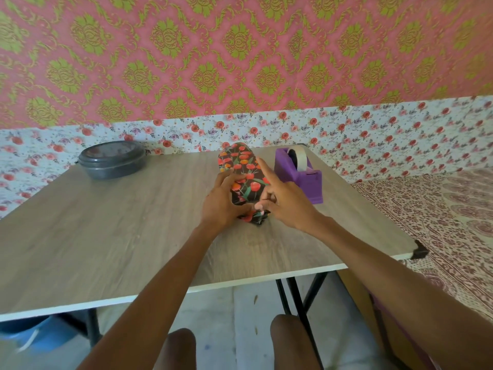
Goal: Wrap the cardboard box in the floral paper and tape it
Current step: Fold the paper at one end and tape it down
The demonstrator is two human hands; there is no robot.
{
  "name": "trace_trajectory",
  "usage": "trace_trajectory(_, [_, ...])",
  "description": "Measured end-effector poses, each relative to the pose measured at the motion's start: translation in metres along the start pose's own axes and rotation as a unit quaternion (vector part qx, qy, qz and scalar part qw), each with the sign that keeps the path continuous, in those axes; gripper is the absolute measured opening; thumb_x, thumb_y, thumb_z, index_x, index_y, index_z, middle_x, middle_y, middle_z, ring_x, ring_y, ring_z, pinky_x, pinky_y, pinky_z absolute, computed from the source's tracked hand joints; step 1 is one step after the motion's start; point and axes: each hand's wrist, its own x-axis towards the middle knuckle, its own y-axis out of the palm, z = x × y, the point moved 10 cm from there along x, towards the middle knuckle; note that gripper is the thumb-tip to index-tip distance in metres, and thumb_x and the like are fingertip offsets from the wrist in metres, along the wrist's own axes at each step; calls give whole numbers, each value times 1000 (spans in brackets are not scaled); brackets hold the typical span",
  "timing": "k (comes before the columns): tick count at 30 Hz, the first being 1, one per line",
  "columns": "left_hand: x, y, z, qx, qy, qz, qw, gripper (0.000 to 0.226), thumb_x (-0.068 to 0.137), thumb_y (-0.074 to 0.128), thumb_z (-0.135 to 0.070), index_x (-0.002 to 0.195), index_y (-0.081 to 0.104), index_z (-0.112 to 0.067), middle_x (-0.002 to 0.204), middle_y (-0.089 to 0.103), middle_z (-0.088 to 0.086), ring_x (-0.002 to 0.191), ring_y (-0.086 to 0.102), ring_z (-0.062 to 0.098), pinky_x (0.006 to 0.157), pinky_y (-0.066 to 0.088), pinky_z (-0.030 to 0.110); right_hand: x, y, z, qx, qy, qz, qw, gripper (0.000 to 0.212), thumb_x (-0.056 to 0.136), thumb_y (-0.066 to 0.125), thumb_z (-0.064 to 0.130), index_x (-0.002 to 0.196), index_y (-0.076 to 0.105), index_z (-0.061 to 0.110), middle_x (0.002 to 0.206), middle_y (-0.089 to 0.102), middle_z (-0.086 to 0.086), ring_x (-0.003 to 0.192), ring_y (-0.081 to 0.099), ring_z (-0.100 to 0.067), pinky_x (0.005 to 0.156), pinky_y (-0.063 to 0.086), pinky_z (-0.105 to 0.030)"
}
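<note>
Table (106,236): left grip (224,198) clasps wrapped box (240,166), right grip (285,198) pinches its near end.

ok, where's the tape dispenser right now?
Head view: the purple tape dispenser sits on the wooden table, at its far right side, just right of the floral-wrapped box and beyond the right hand.

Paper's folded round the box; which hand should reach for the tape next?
Right, probably. The right hand sits on the side of the wrapped box nearest the purple tape dispenser, which stands just beyond it. The left hand grips the box on the opposite side, holding the paper closed.
</note>
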Motion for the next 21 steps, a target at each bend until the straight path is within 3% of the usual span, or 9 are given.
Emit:
trace_trajectory(5, [-2,7,8,-53,13,-4,999,75,70,86,-33,136,51,-32,154,30,-6,140,36,21,109,41,46,17,15,5,-82,-8,22,996,108,89,71,23,155,-15,31,76,66,11,67,63,-11,69,57,-39])
trace_trajectory(8, [-2,7,7,-54,28,-7,998,75,69,84,-25,135,50,-30,154,31,0,139,35,26,112,35,48,25,22,5,-171,-17,29,985,110,89,71,29,155,-17,27,76,70,3,70,66,-21,63,57,-42])
trace_trajectory(12, [-2,8,5,-43,43,-8,998,73,68,80,-26,134,49,-27,153,33,3,135,40,29,110,34,42,24,19,21,-326,-30,3,945,113,88,72,32,154,-19,18,73,69,-3,63,64,-24,46,43,-30])
trace_trajectory(14, [-1,10,7,-30,44,-7,999,72,69,81,-26,134,48,-27,154,32,2,134,41,29,109,32,39,22,17,30,-362,-27,4,932,110,88,71,31,156,-14,14,73,68,-5,62,63,-24,47,37,-28])
trace_trajectory(17, [-1,11,8,-14,43,-11,999,71,72,82,-25,134,48,-28,155,31,0,133,42,30,104,30,32,25,17,33,-393,-3,12,919,108,88,70,32,156,-12,12,76,68,-6,66,66,-24,51,41,-30])
trace_trajectory(21, [0,10,8,6,39,-13,999,69,75,80,-30,134,44,-35,154,30,-5,127,46,31,95,40,36,31,16,35,-422,26,14,906,113,85,72,33,155,-13,9,80,66,-6,69,66,-24,51,36,-30])
